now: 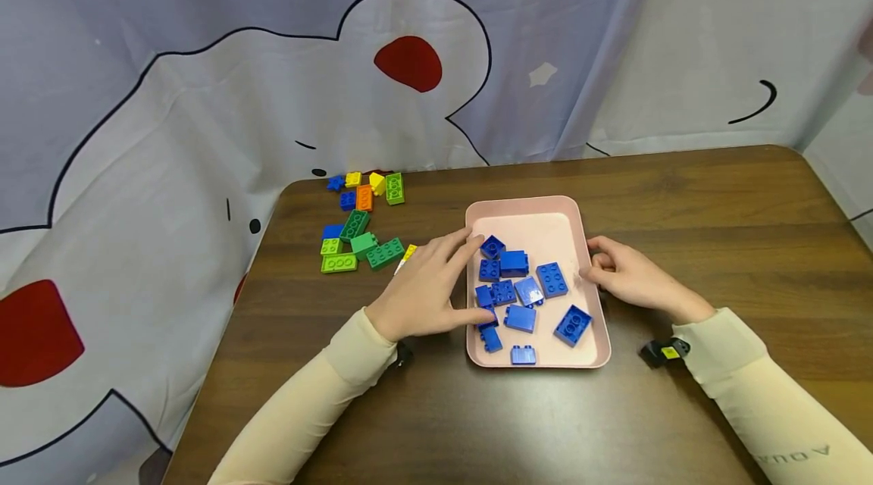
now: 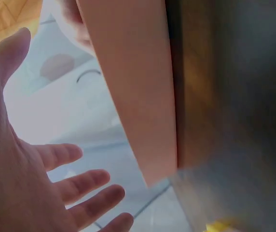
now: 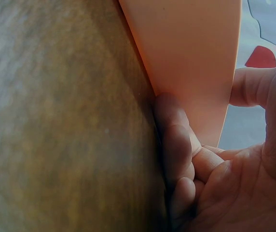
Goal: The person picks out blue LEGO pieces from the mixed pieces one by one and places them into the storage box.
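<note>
A pink tray [image 1: 539, 223] with several blue building blocks [image 1: 520, 318] in it lies on the table. At the tray's left side my left hand [image 1: 426, 289] spreads over the rim, fingers straight and thumb above the blocks. The left wrist view has that hand [image 2: 36, 179] with fingers apart and nothing held. My right hand [image 1: 634, 278] grips the tray's right edge. In the right wrist view, its thumb [image 3: 251, 87] hooks over the rim while curled fingers [image 3: 176, 145] press the outer wall low down, close to the tabletop.
Left of the tray lie loose blocks in several colours, among them a green block [image 1: 386, 253], an orange block [image 1: 364, 198] and a blue star-shaped piece [image 1: 336, 183]. A patterned curtain [image 1: 273, 106] hangs behind the wooden table [image 1: 716, 204].
</note>
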A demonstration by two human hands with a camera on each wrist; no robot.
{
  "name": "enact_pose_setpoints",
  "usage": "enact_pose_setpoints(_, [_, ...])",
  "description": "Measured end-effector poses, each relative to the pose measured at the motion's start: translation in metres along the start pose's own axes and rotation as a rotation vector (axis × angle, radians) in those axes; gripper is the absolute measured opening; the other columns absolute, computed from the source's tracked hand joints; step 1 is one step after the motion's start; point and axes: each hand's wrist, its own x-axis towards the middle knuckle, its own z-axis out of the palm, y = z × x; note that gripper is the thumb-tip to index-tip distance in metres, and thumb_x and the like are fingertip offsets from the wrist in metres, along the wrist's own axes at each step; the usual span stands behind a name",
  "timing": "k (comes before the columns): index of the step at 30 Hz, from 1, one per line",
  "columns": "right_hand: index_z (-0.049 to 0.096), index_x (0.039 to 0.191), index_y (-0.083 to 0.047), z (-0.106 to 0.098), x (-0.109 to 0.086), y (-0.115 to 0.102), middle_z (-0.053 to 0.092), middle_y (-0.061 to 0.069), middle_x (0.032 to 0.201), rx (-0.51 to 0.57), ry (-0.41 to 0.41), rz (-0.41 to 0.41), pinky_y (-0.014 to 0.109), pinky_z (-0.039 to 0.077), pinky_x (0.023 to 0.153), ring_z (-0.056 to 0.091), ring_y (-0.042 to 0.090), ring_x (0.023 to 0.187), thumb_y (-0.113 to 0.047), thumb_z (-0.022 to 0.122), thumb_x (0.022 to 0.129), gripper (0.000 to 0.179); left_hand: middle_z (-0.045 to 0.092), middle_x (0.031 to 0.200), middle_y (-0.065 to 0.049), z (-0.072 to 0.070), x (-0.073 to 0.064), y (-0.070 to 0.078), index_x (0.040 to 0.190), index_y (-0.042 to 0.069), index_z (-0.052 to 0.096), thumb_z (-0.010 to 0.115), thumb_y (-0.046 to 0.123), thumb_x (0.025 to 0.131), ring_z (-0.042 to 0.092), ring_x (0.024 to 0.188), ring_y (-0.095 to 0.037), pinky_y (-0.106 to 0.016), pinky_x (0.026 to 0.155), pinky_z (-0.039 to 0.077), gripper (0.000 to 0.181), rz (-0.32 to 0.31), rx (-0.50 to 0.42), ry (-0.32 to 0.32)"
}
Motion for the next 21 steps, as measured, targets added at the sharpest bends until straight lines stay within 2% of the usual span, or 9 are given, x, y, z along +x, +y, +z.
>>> enact_pose_setpoints(4, [0.044, 0.142, 0.008, 0.0, 0.0, 0.0, 0.058, 0.003, 0.078, 0.0, 0.007, -0.01, 0.025, 0.04, 0.057, 0.05, 0.008, 0.062, -0.021, 0.061, 0.103, 0.052, 0.034, 0.168, -0.01, -0.01, -0.003, -0.016, 0.164, 0.021, 0.031, 0.058, 0.084, 0.082, 0.047, 0.145, -0.034, -0.058, 0.115, 0.043, 0.107, -0.085, 0.006, 0.024])
enact_pose_setpoints(9, [0.045, 0.141, 0.008, 0.001, 0.0, 0.0, 0.058, 0.002, 0.078, -0.001, 0.012, -0.014, 0.025, 0.04, 0.057, 0.05, 0.008, 0.062, -0.021, 0.062, 0.102, 0.05, 0.035, 0.166, -0.01, -0.021, -0.004, -0.048, 0.162, 0.021, 0.034, 0.063, 0.078, 0.084, 0.045, 0.146, -0.035, -0.06, 0.115, 0.042, 0.101, -0.183, 0.028, 0.058])
enact_pose_setpoints(16, [0.045, 0.142, 0.009, 0.0, 0.0, -0.001, 0.059, 0.002, 0.079, -0.002, 0.013, -0.014, 0.024, 0.04, 0.058, 0.05, 0.008, 0.063, -0.021, 0.062, 0.102, 0.052, 0.041, 0.162, -0.015, -0.03, -0.003, -0.101, 0.159, 0.013, 0.04, 0.057, 0.079, 0.087, 0.046, 0.144, -0.037, -0.059, 0.116, 0.041, 0.099, -0.243, 0.077, 0.108])
enact_pose_setpoints(21, [0.044, 0.143, 0.009, 0.0, -0.001, -0.001, 0.059, 0.003, 0.08, 0.001, 0.004, -0.007, 0.025, 0.04, 0.057, 0.05, 0.009, 0.063, -0.021, 0.061, 0.103, 0.053, 0.045, 0.158, -0.018, -0.032, -0.001, -0.134, 0.158, 0.011, 0.04, 0.056, 0.078, 0.09, 0.052, 0.136, -0.043, -0.061, 0.111, 0.045, 0.097, -0.305, 0.108, 0.078])
